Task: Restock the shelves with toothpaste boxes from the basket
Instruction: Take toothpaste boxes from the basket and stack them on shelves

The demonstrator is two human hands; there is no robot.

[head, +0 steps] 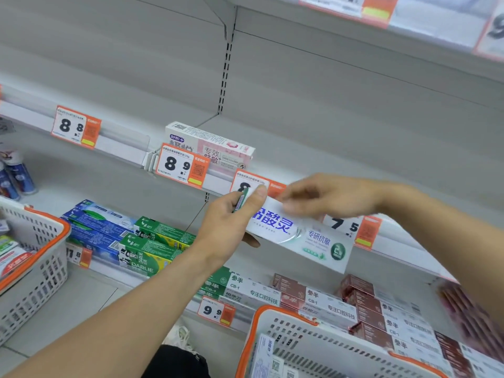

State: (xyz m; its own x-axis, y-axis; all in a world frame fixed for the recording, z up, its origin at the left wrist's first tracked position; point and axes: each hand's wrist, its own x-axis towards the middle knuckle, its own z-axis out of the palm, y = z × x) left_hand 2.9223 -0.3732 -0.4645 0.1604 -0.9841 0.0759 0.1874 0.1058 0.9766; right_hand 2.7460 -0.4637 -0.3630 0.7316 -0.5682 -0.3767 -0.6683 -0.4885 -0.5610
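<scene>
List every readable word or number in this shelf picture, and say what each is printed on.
"8 8": price tag on the upper shelf edge.
"8 9": price tag beside the pink box.
"7 5": price tag.
"9 9": price tag.
"DARLIE": green box.
"CB-1": white box.
Fine print on tags and boxes: too small to read.

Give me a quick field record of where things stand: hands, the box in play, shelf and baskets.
left hand: grips the left end of the white toothpaste box
right hand: fingers on the box's top edge, blurred
box position: in the air in front of the middle shelf edge, not yet set down
middle shelf stock: one pink-and-white toothpaste box
baskets: one white basket lower right, another at left
</scene>
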